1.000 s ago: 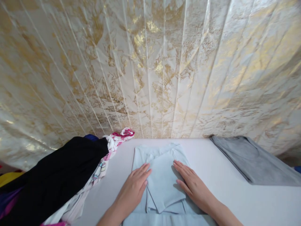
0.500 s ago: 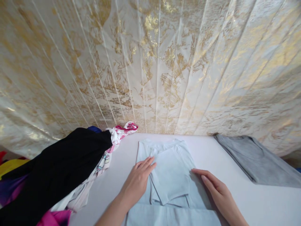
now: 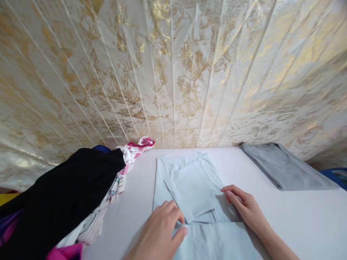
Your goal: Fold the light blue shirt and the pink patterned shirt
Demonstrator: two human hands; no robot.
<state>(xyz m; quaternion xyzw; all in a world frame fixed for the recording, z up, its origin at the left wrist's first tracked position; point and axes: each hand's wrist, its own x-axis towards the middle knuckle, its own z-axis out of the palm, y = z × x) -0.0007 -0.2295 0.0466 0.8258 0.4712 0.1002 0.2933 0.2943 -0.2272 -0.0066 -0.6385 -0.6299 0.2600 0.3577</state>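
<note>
A pale blue shirt (image 3: 191, 187) lies in the middle of a white table, its sleeve folded inward and its lower part turned up in a band (image 3: 214, 240). Over the left end of that band is my left hand (image 3: 161, 231), fingers bent and thumb apart from them, with nothing seen between. Contact with the cloth under its fingertips is hard to judge. At the shirt's right edge rests my right hand (image 3: 244, 206), its index finger reaching to the cloth and its thumb just below, loosely apart.
A heap of clothes stands at the left, with a black garment (image 3: 73, 191) on top and a white and pink printed piece (image 3: 138, 146) behind it. Folded grey clothing (image 3: 287, 166) lies at the right. Gold-patterned curtain fabric (image 3: 176, 79) hangs along the table's far edge.
My left hand has moved from the folded sleeve down toward me, to the turned-up band. My right hand stays by the right edge, its fingers more bent. The view has shifted slightly.
</note>
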